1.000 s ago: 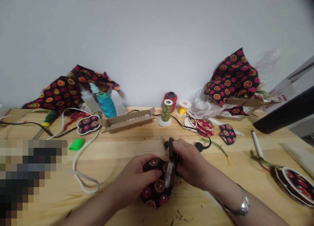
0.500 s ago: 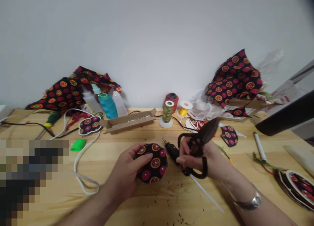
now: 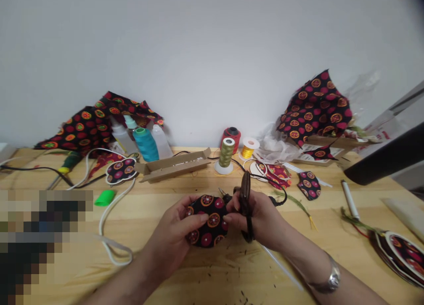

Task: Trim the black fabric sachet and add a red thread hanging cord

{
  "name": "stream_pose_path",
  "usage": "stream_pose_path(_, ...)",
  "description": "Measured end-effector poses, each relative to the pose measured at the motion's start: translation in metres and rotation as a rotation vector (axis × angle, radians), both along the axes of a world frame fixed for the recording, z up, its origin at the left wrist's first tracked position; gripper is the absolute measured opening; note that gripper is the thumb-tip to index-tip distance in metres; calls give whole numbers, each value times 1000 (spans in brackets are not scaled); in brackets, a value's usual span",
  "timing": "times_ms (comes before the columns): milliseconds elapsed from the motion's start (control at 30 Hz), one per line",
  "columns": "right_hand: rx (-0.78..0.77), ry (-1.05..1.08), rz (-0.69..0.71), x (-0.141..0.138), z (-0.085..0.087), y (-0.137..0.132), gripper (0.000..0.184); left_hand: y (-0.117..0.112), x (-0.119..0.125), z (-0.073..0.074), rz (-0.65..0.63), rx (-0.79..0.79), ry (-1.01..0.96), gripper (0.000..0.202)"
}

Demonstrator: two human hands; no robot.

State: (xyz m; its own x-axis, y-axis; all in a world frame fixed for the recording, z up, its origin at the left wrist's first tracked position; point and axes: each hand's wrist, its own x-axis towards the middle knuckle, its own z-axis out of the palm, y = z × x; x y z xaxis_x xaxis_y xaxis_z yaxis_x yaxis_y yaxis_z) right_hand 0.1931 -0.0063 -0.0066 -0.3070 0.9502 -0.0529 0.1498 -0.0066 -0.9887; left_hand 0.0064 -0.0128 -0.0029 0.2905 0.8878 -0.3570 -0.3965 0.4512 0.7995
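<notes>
A round, flat piece covered in dark patterned fabric [image 3: 208, 230] is gripped at its left side by my left hand [image 3: 180, 223], thumb lying across its top. My right hand [image 3: 260, 216] has a pair of black-handled scissors [image 3: 245, 194] hooked in it, seen nearly edge-on with the blades pointing up. The thumb and fingertips of that hand meet the fabric piece at its right edge. Behind the hands lies a hot glue gun [image 3: 226, 196], mostly hidden, with a clear glue stick [image 3: 285, 269] reaching out toward the front right.
Thread spools, olive [image 3: 226, 155], red [image 3: 231, 137], yellow [image 3: 248, 149] and teal [image 3: 145, 144], stand along the wall near an open cardboard box [image 3: 179, 166]. A green cap [image 3: 104, 198] and white cord [image 3: 102, 221] lie left. Fabric-covered discs [image 3: 406, 252] lie right, beyond dark scraps [image 3: 243, 294].
My right hand has moved left to the fabric piece and now touches its edge. The scissors have turned from showing their broad side to nearly edge-on. My left hand has shifted slightly right.
</notes>
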Motion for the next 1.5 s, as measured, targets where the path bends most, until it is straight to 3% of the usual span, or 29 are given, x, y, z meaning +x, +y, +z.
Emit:
stream_pose_path(133,-10,-16,44,2,-1,1,26,-2,0,-1,-134,-4,15,27)
stream_pose_path(233,-3,-48,39,2,0,3,25,-3,-1,-3,-161,-28,22,26)
stream_pose_path(333,47,-174,-28,5,5,4,26,-1,-1,-2,-103,-40,4,24)
stream_pose_path(467,242,-485,-148,14,17,3,27,5,-1,2,31,-61,-2,21)
stream_pose_path(600,379,-717,-153,19,29,1,23,7,-2,5,113,-79,6,22)
stream_pose_path(900,659,-1104,-174,26,22,9,33,7,-3,7,157,-99,47,21)
stream_pose_path(1167,758,-1265,-102,38,27,13,31,12,-4,4,197,-92,72,20)
stream_pose_path(1500,758,-1241,-49,40,30,12,36,9,-5,7,171,-92,81,16)
